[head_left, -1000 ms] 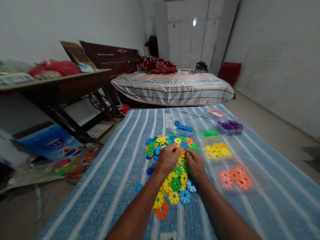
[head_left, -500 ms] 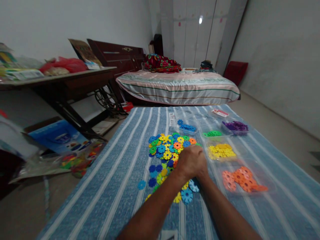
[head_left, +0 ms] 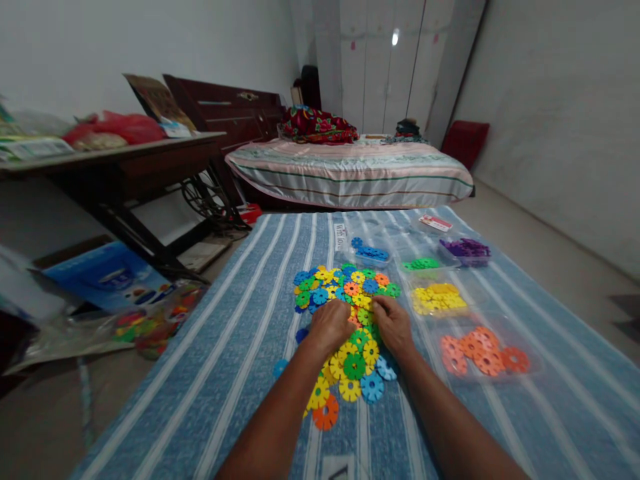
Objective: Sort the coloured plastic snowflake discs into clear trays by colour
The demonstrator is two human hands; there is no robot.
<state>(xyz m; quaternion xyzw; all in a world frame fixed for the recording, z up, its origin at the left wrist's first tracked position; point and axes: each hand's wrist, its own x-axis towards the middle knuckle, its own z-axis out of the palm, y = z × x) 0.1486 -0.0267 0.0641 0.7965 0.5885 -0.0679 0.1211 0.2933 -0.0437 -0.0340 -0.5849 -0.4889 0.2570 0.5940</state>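
discs (head_left: 345, 313): plastic, smooth, glossy | striped cover (head_left: 225, 347): woven cloth, matt | trays (head_left: 530, 373) at 3 o'clock: clear plastic, shiny | desk (head_left: 125, 160): dark wood

The single head-worn camera is looking forward and down from above the left hand (head_left: 330, 327) and right hand (head_left: 395, 327), sitting close over them, and taking in the room stretching away beyond their fingertips.

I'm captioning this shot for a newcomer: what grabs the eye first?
A bright heap of mixed-colour discs lies mid-frame on the striped blue cloth, with the left hand and right hand resting on it. To its right sit sorted groups: orange discs nearest, yellow discs behind them.
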